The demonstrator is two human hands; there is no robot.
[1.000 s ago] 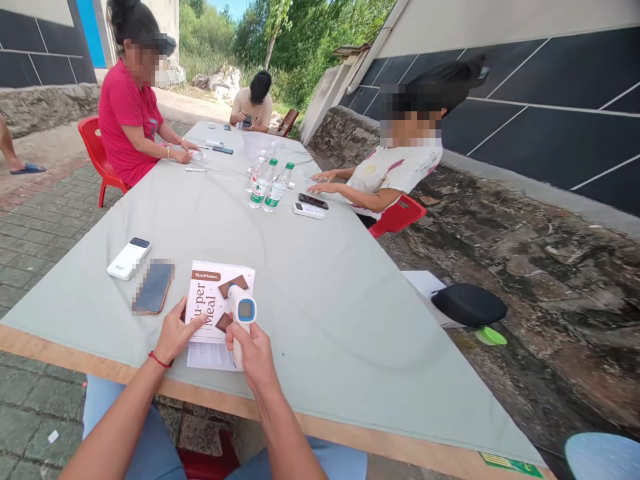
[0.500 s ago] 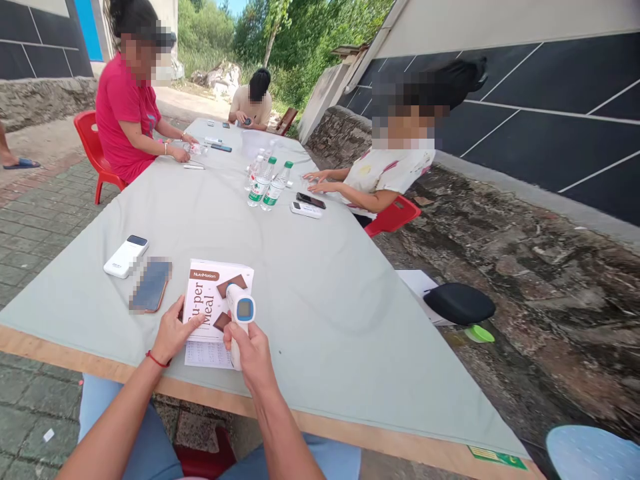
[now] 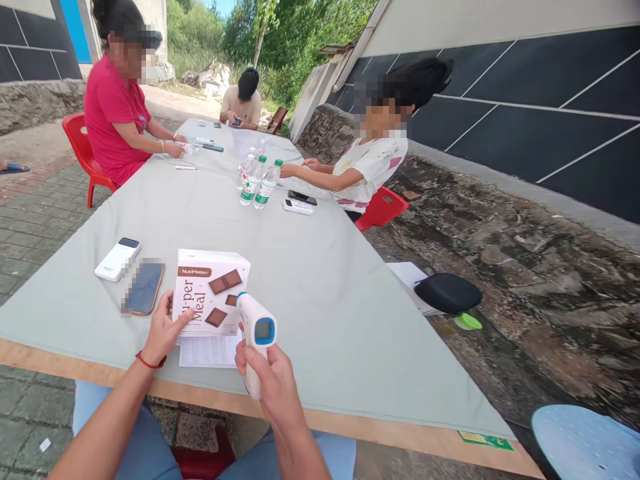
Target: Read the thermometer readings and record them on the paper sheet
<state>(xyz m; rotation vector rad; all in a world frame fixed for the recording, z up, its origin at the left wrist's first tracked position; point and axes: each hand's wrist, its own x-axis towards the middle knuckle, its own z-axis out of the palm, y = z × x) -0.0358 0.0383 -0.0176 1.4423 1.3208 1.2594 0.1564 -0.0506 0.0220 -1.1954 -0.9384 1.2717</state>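
Observation:
My left hand (image 3: 167, 323) grips the lower left side of a white and brown box (image 3: 225, 267) printed with chocolate squares, its thumb on the front face. The box leans up from the table near its front edge. Under its lower end lies a printed sheet (image 3: 207, 353). In my right hand (image 3: 267, 367) is a white infrared thermometer (image 3: 255, 320) with a blue-rimmed screen, fingers wrapped round the handle. Its nose points toward the box's right side, apart from my left hand. The screen's reading is too small to tell.
Left of the box lie a phone (image 3: 145, 287) and a white power bank (image 3: 119, 259). Several water bottles (image 3: 267, 185) stand mid-table, near another phone (image 3: 303, 197) and a white device (image 3: 297, 207). Three other people sit round the cloth-covered table (image 3: 350, 333).
My right hand has drawn the thermometer back and to the right, away from the box front, uncovering more of the print. The person on the right has moved their arms further over the table.

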